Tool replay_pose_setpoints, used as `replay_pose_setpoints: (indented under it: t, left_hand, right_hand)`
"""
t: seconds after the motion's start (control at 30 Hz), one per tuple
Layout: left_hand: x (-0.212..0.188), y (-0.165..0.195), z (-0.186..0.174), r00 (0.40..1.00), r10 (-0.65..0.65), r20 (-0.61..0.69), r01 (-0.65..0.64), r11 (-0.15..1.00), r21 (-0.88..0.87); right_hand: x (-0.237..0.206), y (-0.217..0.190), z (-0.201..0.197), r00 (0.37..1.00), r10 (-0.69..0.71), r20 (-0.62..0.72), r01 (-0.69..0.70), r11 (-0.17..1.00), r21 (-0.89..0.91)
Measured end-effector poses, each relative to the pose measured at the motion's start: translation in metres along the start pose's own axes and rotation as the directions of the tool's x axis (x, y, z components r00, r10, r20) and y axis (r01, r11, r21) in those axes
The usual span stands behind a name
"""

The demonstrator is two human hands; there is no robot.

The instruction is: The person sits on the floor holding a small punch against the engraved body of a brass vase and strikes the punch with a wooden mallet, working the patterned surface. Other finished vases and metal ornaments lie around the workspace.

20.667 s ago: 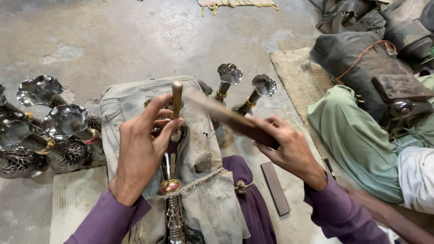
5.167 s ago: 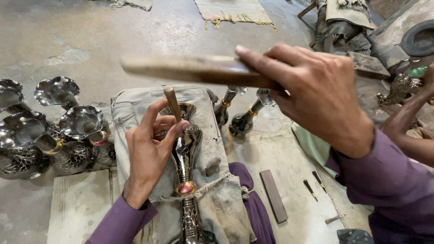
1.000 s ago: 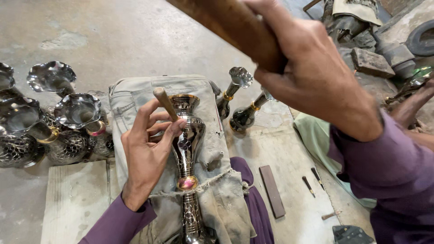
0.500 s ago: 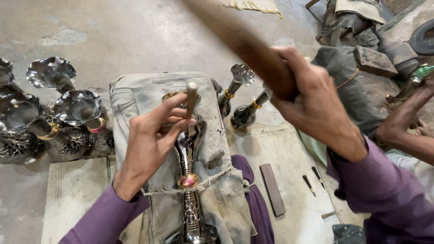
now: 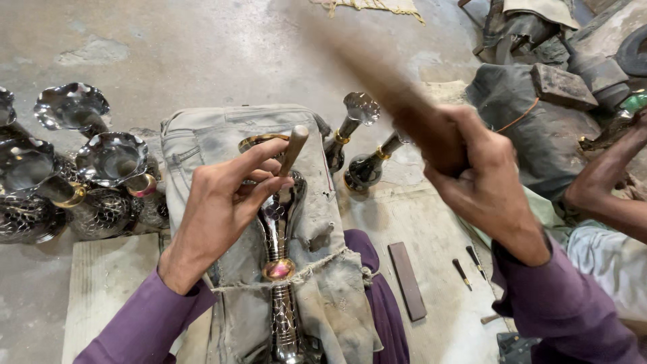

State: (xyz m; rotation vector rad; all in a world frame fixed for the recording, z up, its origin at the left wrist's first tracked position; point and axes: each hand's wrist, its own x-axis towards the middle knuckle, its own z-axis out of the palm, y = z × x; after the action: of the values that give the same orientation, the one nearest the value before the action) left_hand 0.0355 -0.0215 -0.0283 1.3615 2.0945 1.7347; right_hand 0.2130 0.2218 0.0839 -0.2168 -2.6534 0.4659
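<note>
Here, left hand (image 5: 226,202) pinches a chisel (image 5: 293,148) w/ fingertips, tip on the metal vase (image 5: 280,256). Right hand (image 5: 482,182) fist-clenched round a blurred wooden mallet (image 5: 397,101), above the padded cloth (image 5: 202,141).

Glossy metal vase (image 5: 280,249), rough cloth pad (image 5: 202,141), seemingly wooden mallet (image 5: 397,101)

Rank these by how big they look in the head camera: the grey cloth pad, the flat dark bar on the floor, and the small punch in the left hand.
1. Grey cloth pad, by far the largest.
2. Flat dark bar.
3. Small punch, though the left hand hides its lower part, so its rank below the bar is unsure.
</note>
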Motion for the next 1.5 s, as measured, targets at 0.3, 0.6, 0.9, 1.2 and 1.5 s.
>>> replay_pose_setpoints:
  t: [0.3, 0.6, 0.9, 1.2, 1.5]
  left_hand:
    - [0.007, 0.003, -0.005, 0.993, 0.069, 0.097, -0.075, 0.995, 0.061]
    - [0.013, 0.004, -0.011, 0.957, 0.176, 0.231, -0.211, 0.968, 0.136]
    - [0.02, 0.001, -0.005, 0.883, 0.208, 0.421, -0.306, 0.935, 0.179]
    - [0.016, -0.016, -0.013, 0.949, 0.18, 0.258, -0.201, 0.978, 0.056]
    - [0.018, -0.017, -0.019, 0.982, 0.031, 0.188, -0.031, 1.0, -0.004]
  right_hand:
    - [-0.019, 0.006, 0.029, 0.994, 0.111, -0.015, -0.104, 0.963, 0.249]
    - [-0.053, 0.019, 0.049, 0.998, 0.003, -0.066, -0.02, 0.965, -0.261]
    - [-0.092, 0.043, 0.09, 0.942, -0.087, -0.323, 0.068, 0.995, -0.07]
    - [-0.091, 0.062, 0.084, 0.971, 0.231, -0.056, -0.231, 0.973, -0.005]
    - [-0.065, 0.042, 0.053, 0.982, 0.039, 0.185, -0.002, 0.981, -0.195]
